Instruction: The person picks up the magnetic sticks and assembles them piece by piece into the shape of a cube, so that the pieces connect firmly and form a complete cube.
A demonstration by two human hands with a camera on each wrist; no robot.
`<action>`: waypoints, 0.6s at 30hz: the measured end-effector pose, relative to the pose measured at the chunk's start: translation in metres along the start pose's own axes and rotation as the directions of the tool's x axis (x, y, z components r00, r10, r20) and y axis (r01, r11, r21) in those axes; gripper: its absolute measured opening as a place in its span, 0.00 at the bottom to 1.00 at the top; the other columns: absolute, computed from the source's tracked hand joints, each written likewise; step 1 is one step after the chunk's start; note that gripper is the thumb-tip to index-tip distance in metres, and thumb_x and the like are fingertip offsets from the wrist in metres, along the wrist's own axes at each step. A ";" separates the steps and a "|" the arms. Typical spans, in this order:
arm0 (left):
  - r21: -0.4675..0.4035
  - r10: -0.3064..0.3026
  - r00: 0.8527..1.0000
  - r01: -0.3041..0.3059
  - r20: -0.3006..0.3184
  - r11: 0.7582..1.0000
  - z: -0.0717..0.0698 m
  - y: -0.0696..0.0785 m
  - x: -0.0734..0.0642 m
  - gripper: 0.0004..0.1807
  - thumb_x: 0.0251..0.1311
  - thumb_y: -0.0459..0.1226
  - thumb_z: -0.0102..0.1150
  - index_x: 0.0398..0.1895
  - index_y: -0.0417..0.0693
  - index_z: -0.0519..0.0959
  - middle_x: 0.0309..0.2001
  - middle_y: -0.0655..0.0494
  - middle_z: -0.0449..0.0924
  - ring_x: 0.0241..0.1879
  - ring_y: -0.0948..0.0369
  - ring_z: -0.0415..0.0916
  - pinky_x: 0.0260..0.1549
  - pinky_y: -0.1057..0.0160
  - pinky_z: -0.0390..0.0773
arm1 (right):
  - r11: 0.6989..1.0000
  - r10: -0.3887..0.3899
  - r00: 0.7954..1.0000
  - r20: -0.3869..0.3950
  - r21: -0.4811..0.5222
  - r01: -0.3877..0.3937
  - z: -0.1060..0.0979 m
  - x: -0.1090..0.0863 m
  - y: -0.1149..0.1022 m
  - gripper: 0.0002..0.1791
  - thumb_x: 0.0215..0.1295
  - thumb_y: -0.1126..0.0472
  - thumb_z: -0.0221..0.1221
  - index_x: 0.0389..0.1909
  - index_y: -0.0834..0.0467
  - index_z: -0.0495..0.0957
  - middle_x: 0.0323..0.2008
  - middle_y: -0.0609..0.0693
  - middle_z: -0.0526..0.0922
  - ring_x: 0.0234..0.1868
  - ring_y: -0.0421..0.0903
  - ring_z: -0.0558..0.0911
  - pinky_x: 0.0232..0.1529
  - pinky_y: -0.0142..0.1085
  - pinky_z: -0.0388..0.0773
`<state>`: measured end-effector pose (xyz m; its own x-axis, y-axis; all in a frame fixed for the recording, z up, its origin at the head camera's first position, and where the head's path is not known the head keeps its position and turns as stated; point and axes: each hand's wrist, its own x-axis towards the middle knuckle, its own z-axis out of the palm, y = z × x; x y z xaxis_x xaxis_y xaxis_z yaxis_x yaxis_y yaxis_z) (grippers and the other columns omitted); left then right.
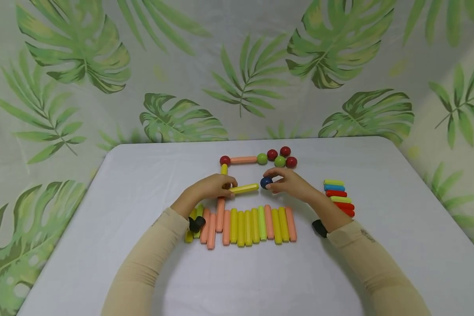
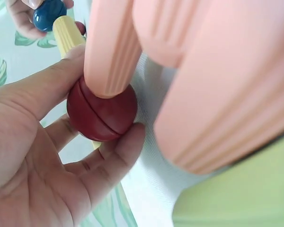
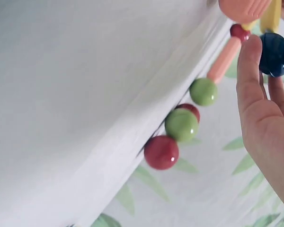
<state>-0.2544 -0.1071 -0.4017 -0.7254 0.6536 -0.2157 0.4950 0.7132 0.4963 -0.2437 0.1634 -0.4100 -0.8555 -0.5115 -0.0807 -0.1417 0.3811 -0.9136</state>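
My left hand [image 1: 215, 186] grips a dark red ball [image 2: 102, 112] between thumb and fingers; in the head view that ball is hidden behind the hand. A yellow stick [image 1: 245, 189] points right from this grip, and a pink stick [image 1: 220, 214] meets the ball from the near side. Another yellow stick [image 1: 224, 169] runs from behind the hand to a far red ball [image 1: 225, 160]. With fingertips and thumb, my right hand [image 1: 287, 181] pinches a dark blue ball [image 1: 266, 182], a small gap away from the yellow stick's end.
A far pink stick [image 1: 243, 160] links the far red ball to a green ball [image 1: 262, 159], with several loose red and green balls [image 1: 285, 151] beside it. A row of pink, yellow and green sticks [image 1: 255, 225] lies nearer. More coloured sticks [image 1: 335, 188] lie right, partly behind the right forearm.
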 end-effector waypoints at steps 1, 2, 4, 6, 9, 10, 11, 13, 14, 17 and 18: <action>-0.004 0.004 1.000 -0.004 0.003 1.000 0.000 0.000 0.000 0.15 0.57 0.41 0.58 0.46 0.47 0.75 0.32 0.57 0.72 0.30 0.61 0.67 0.33 0.65 0.70 | 1.000 -0.002 1.000 0.009 0.012 0.002 0.001 0.002 0.000 0.24 0.59 0.61 0.59 0.54 0.67 0.67 0.50 0.63 0.69 0.41 0.58 0.78 0.39 0.41 0.77; -0.004 0.004 1.000 -0.004 0.004 1.000 0.000 -0.001 0.001 0.15 0.57 0.41 0.58 0.47 0.47 0.74 0.32 0.57 0.72 0.31 0.61 0.67 0.33 0.65 0.70 | 1.000 -0.008 1.000 0.017 0.017 0.007 0.002 0.003 -0.001 0.24 0.60 0.62 0.58 0.54 0.67 0.67 0.50 0.64 0.69 0.41 0.58 0.78 0.39 0.41 0.77; -0.005 -0.003 1.000 0.003 0.006 1.000 0.000 -0.001 0.001 0.15 0.57 0.41 0.58 0.47 0.47 0.74 0.32 0.57 0.73 0.31 0.61 0.67 0.34 0.65 0.70 | 1.000 -0.010 1.000 0.025 0.028 0.009 0.003 0.005 -0.001 0.23 0.60 0.63 0.58 0.54 0.68 0.67 0.50 0.64 0.69 0.41 0.58 0.78 0.39 0.40 0.77; -0.005 -0.012 1.000 0.012 0.006 1.000 0.000 -0.001 0.002 0.15 0.57 0.41 0.58 0.47 0.47 0.74 0.33 0.57 0.73 0.31 0.61 0.67 0.34 0.64 0.70 | 1.000 -0.006 1.000 0.029 0.023 0.005 0.004 0.005 -0.001 0.21 0.60 0.64 0.57 0.53 0.67 0.67 0.50 0.64 0.69 0.41 0.57 0.78 0.39 0.40 0.77; 0.002 -0.027 1.000 0.027 0.006 1.000 0.000 0.000 0.002 0.15 0.57 0.41 0.58 0.46 0.47 0.75 0.33 0.57 0.73 0.32 0.61 0.68 0.35 0.64 0.70 | 1.000 0.000 0.999 0.044 -0.002 0.000 0.004 0.006 0.000 0.20 0.60 0.66 0.57 0.52 0.67 0.67 0.50 0.64 0.69 0.40 0.55 0.78 0.39 0.39 0.77; 0.003 -0.029 1.000 0.029 0.006 1.000 0.000 0.000 0.003 0.15 0.57 0.41 0.58 0.46 0.47 0.75 0.33 0.57 0.73 0.32 0.61 0.68 0.35 0.64 0.70 | 1.000 0.002 0.999 0.052 -0.021 -0.001 0.004 0.006 0.000 0.20 0.60 0.66 0.57 0.52 0.67 0.68 0.50 0.64 0.70 0.40 0.55 0.78 0.39 0.39 0.77; 0.007 -0.030 1.000 0.030 0.007 1.000 0.001 0.000 0.003 0.15 0.57 0.41 0.58 0.46 0.47 0.75 0.33 0.57 0.73 0.32 0.61 0.68 0.35 0.64 0.70 | 0.999 0.012 0.998 0.058 -0.043 -0.009 0.004 0.006 0.000 0.19 0.60 0.67 0.57 0.52 0.66 0.68 0.50 0.63 0.70 0.39 0.54 0.78 0.39 0.39 0.77; 0.017 -0.028 1.000 0.028 0.006 0.999 0.001 0.000 0.004 0.14 0.57 0.41 0.58 0.45 0.46 0.76 0.33 0.57 0.73 0.32 0.61 0.67 0.35 0.64 0.69 | 0.996 0.025 0.997 0.079 -0.091 -0.018 0.003 0.006 0.000 0.19 0.59 0.67 0.57 0.51 0.65 0.69 0.49 0.62 0.72 0.40 0.52 0.77 0.39 0.38 0.77; 0.023 -0.027 1.000 0.027 0.006 0.999 0.002 0.000 0.004 0.14 0.57 0.41 0.59 0.45 0.46 0.76 0.33 0.57 0.72 0.32 0.61 0.67 0.35 0.64 0.69 | 0.993 0.031 0.995 0.091 -0.119 -0.020 0.003 0.006 0.000 0.19 0.59 0.67 0.57 0.51 0.65 0.69 0.49 0.61 0.72 0.40 0.52 0.77 0.39 0.38 0.76; 0.037 -0.025 1.000 0.024 0.002 0.999 0.003 0.001 0.004 0.14 0.56 0.41 0.59 0.44 0.46 0.76 0.32 0.57 0.72 0.32 0.61 0.66 0.34 0.65 0.68 | 0.983 0.050 0.992 0.114 -0.181 -0.029 0.002 0.005 0.000 0.20 0.59 0.64 0.58 0.52 0.63 0.69 0.50 0.60 0.73 0.44 0.51 0.76 0.42 0.39 0.75; 0.036 -0.026 1.000 0.026 0.002 0.999 0.003 0.001 0.004 0.14 0.56 0.41 0.59 0.45 0.46 0.76 0.33 0.57 0.72 0.32 0.61 0.66 0.34 0.65 0.68 | 0.978 0.046 0.992 0.114 -0.206 -0.022 0.000 0.004 -0.001 0.21 0.59 0.63 0.58 0.53 0.63 0.69 0.51 0.60 0.72 0.46 0.52 0.75 0.44 0.40 0.74</action>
<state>-0.2552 -0.1031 -0.4050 -0.7373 0.6351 -0.2304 0.4926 0.7387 0.4601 -0.2465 0.1610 -0.4099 -0.7987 -0.5780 -0.1674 -0.2227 0.5424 -0.8101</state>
